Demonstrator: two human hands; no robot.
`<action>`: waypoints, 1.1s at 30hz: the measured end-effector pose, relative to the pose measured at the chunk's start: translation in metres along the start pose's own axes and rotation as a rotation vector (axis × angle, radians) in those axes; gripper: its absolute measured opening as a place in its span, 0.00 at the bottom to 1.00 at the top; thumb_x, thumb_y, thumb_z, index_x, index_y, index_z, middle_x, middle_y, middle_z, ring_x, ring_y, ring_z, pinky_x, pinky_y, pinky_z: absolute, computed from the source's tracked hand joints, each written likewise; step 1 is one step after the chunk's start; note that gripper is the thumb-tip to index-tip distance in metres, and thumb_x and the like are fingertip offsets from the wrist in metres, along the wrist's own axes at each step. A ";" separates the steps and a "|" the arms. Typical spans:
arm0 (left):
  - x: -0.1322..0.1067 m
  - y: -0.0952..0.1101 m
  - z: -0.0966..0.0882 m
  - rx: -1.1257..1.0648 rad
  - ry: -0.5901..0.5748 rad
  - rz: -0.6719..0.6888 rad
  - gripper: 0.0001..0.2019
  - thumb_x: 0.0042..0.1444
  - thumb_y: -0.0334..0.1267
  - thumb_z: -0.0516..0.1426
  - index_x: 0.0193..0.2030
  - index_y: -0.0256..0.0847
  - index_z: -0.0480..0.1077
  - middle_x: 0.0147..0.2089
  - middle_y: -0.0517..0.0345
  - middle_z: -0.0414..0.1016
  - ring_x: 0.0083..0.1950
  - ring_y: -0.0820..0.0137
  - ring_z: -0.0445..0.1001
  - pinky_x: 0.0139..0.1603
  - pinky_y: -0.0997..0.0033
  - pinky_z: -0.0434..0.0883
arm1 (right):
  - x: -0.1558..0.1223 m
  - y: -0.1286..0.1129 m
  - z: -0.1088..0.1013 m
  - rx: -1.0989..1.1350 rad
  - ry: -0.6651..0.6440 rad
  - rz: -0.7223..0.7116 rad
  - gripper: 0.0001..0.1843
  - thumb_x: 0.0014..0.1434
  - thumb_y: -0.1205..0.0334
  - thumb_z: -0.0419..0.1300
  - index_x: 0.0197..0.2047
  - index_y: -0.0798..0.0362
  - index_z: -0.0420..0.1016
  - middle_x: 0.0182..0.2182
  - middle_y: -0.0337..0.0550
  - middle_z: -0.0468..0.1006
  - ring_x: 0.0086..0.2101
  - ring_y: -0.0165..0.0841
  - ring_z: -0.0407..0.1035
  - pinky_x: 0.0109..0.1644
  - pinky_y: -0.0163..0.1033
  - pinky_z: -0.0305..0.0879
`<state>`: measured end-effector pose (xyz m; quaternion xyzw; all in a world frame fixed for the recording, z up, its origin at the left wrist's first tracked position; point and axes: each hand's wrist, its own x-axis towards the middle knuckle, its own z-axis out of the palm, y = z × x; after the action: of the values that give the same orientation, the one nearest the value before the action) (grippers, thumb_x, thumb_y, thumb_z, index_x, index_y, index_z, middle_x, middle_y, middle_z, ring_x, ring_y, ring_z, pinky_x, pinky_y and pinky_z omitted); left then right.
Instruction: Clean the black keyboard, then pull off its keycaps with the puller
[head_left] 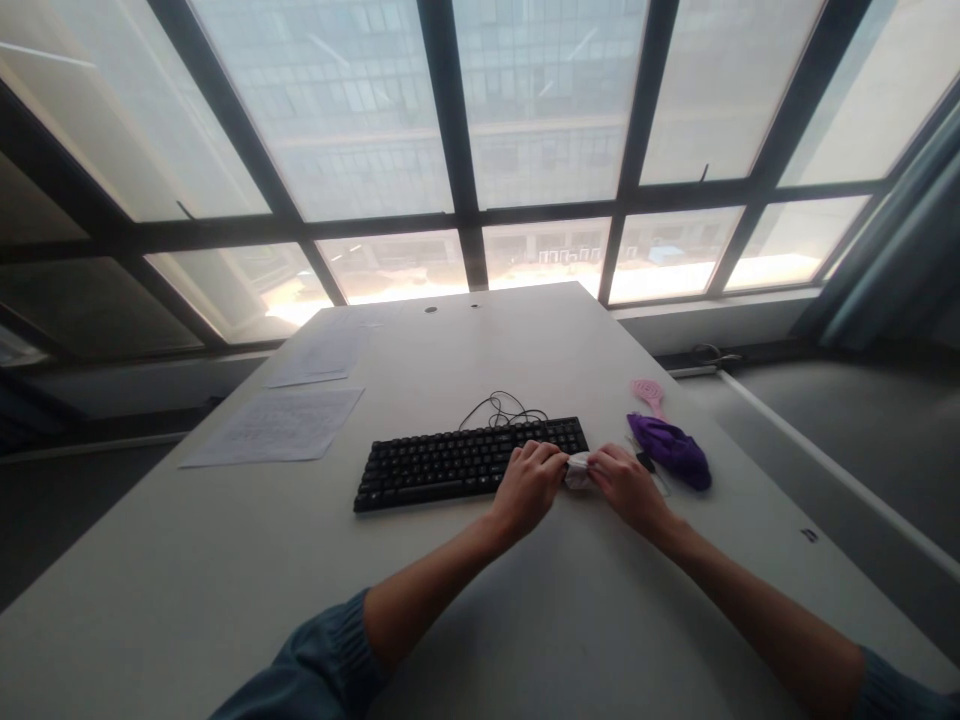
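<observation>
Both hands meet at the right end of a black keyboard [427,468] lying on the desk. Between them is a small, white, crumpled piece [578,472] that looks like a tissue or thin cloth. My left hand [531,482] pinches its left side, over the keyboard's lower right corner. On the opposite side, the fingers of my right hand [624,482] are closed on the same white piece. Just beyond my right hand lies a bunched purple cloth [671,450]. A small dark object beside it is partly hidden by that hand.
A pink hairbrush [649,395] lies behind the purple cloth. The keyboard's cable [499,408] is loosely coiled at its back edge. Printed paper sheets [277,425] lie on the left of the white desk [465,350]. Large windows [551,100] rise beyond the desk.
</observation>
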<state>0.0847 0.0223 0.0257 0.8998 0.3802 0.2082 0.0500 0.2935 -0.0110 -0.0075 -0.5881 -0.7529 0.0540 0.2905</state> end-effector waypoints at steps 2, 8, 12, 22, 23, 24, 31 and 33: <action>-0.019 -0.020 -0.011 -0.017 0.030 -0.046 0.13 0.68 0.36 0.50 0.52 0.45 0.73 0.52 0.53 0.75 0.51 0.65 0.68 0.50 0.64 0.64 | 0.000 -0.002 0.000 -0.027 -0.011 -0.037 0.06 0.63 0.69 0.57 0.39 0.50 0.75 0.38 0.45 0.75 0.39 0.37 0.69 0.44 0.38 0.64; -0.087 -0.093 -0.050 0.032 0.204 -0.195 0.14 0.66 0.36 0.50 0.50 0.44 0.74 0.52 0.52 0.76 0.55 0.61 0.70 0.57 0.58 0.66 | 0.004 -0.010 0.002 -0.041 0.005 -0.145 0.08 0.65 0.67 0.57 0.38 0.51 0.77 0.39 0.47 0.75 0.41 0.38 0.67 0.46 0.41 0.64; -0.132 -0.145 -0.070 0.077 0.374 -0.390 0.14 0.64 0.40 0.50 0.49 0.45 0.74 0.52 0.52 0.75 0.54 0.58 0.70 0.61 0.53 0.65 | 0.012 -0.023 0.011 -0.004 -0.011 -0.193 0.08 0.65 0.67 0.57 0.39 0.50 0.78 0.38 0.46 0.75 0.39 0.37 0.67 0.45 0.40 0.64; -0.165 -0.190 -0.064 -0.075 0.451 -0.636 0.20 0.62 0.46 0.48 0.55 0.40 0.69 0.56 0.47 0.71 0.60 0.58 0.68 0.65 0.52 0.65 | 0.026 -0.056 0.044 0.068 -0.003 -0.275 0.10 0.67 0.65 0.54 0.41 0.49 0.78 0.39 0.47 0.76 0.41 0.38 0.67 0.46 0.42 0.65; -0.165 -0.191 -0.063 -0.086 0.460 -0.643 0.20 0.62 0.47 0.48 0.55 0.40 0.69 0.57 0.47 0.70 0.60 0.58 0.68 0.65 0.52 0.65 | 0.028 -0.061 0.047 0.073 -0.006 -0.281 0.10 0.67 0.65 0.54 0.41 0.50 0.78 0.39 0.47 0.76 0.41 0.38 0.67 0.46 0.42 0.65; -0.165 -0.191 -0.063 -0.097 0.468 -0.654 0.21 0.62 0.47 0.49 0.55 0.39 0.69 0.58 0.46 0.69 0.61 0.58 0.67 0.65 0.52 0.66 | 0.031 -0.067 0.051 0.081 -0.012 -0.292 0.10 0.67 0.65 0.54 0.41 0.50 0.78 0.39 0.47 0.76 0.41 0.38 0.67 0.46 0.41 0.65; -0.172 -0.193 -0.058 -0.140 0.457 -0.681 0.21 0.62 0.46 0.48 0.55 0.37 0.69 0.56 0.46 0.71 0.60 0.58 0.69 0.65 0.52 0.65 | 0.047 -0.106 0.081 0.114 -0.046 -0.391 0.08 0.66 0.66 0.56 0.43 0.49 0.77 0.40 0.46 0.75 0.42 0.38 0.66 0.47 0.42 0.65; -0.172 -0.192 -0.057 -0.133 0.459 -0.671 0.20 0.63 0.46 0.48 0.55 0.37 0.69 0.56 0.46 0.71 0.61 0.59 0.68 0.66 0.52 0.63 | 0.051 -0.117 0.089 0.091 -0.056 -0.411 0.08 0.66 0.67 0.57 0.42 0.50 0.77 0.40 0.46 0.75 0.42 0.38 0.66 0.47 0.42 0.64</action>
<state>-0.1738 0.0325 -0.0279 0.6509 0.6394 0.3999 0.0870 0.1418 0.0234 -0.0125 -0.4065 -0.8617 0.0439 0.3006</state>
